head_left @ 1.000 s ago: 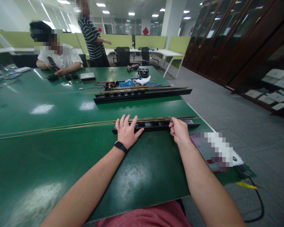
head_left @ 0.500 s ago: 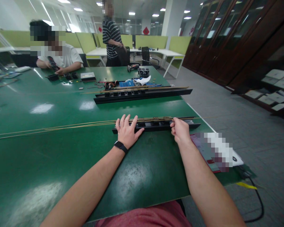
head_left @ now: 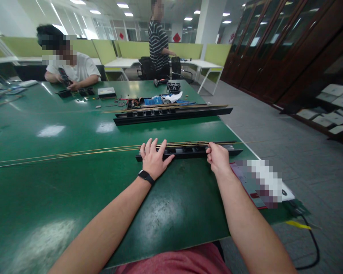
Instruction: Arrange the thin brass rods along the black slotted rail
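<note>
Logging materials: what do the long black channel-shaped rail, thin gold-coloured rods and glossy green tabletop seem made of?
Long black channel-shaped rail: probably dark-coated metal; crisp edges, silvery glint inside.
Thin gold-coloured rods: perhaps brass or coated metal, going by colour and sheen.
Glossy green tabletop: smooth coating or plastic sheet, unclear which; it reflects bright light.

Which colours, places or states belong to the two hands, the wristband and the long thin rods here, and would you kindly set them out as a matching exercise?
Things
1. left hand
2. thin rods
3. right hand
4. wristband

Colours, places or states
A. black and strapped on
B. curled, near the right part of the nearer black rail
C. spread out over the left part of that rail
D. golden, reaching out past the rail's left end

Pairs: 1-C, 2-D, 3-B, 4-A
</note>
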Motion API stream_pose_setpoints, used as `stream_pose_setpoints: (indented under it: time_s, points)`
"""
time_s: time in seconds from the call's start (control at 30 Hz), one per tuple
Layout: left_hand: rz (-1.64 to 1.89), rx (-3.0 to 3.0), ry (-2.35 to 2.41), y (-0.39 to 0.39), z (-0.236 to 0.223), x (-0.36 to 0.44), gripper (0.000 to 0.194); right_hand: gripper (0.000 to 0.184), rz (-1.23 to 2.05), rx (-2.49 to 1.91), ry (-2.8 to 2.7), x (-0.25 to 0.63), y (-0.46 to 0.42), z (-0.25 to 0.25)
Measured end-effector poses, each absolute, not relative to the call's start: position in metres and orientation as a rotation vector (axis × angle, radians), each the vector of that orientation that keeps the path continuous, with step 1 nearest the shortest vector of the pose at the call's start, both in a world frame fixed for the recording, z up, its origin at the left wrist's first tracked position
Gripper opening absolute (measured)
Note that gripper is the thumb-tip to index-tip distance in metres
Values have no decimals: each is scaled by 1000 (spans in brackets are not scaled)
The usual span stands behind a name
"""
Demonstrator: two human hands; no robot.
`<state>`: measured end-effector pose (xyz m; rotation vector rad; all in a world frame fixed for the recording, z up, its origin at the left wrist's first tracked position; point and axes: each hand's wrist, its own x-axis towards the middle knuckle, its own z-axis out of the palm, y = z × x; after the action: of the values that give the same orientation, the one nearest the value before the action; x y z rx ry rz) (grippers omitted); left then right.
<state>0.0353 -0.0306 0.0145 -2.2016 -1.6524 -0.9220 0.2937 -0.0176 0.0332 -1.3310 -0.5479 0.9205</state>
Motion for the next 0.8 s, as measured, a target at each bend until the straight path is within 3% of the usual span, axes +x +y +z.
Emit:
stream_pose_setpoints:
  time_s: [0.8]
  points:
    - [-923,-2207,-1655,-30,14,35,65,23,907,-1336,-567,295,-17,31]
